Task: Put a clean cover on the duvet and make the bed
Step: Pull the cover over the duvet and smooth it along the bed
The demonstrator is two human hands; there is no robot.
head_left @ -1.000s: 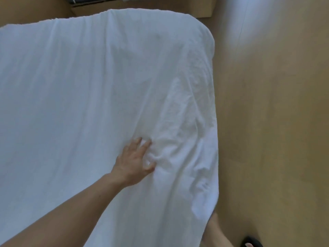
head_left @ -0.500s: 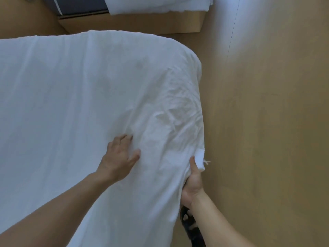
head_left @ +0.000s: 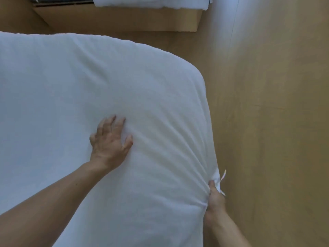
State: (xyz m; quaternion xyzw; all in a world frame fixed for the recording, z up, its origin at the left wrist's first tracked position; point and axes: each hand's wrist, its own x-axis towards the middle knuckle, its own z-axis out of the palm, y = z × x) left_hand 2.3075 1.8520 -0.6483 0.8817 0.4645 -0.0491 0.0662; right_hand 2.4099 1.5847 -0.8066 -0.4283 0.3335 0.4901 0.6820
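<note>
Well, from the head view, which is the only one, the white cover (head_left: 124,77) lies spread across the bed and fills most of the left of the scene. Its rounded far corner and right edge hang towards the wooden floor (head_left: 270,122). It looks soft, light and limp. I'd judge it will bunch and slide rather than hold a shape, so the sensible place to take it is at a hem or corner, where the cloth gathers and gives a firm purchase. The left hand (head_left: 110,141) rests on top of the cover, well in from the edge. Its fingers (head_left: 114,122) are spread and bent at the knuckles, with the tips pressing down into the cloth, and it seems to pin the cloth rather than clutch it. The right hand (head_left: 214,198) is at the near right edge, closed tight round a bunch of the cover. Creases fan out from that grip across the surface towards the left hand. A small white tie (head_left: 222,177) sticks out just above the thumb. Beyond the far end stands a low wooden base (head_left: 124,18) with more white bedding (head_left: 151,2) on it, well apart from the hands.
</note>
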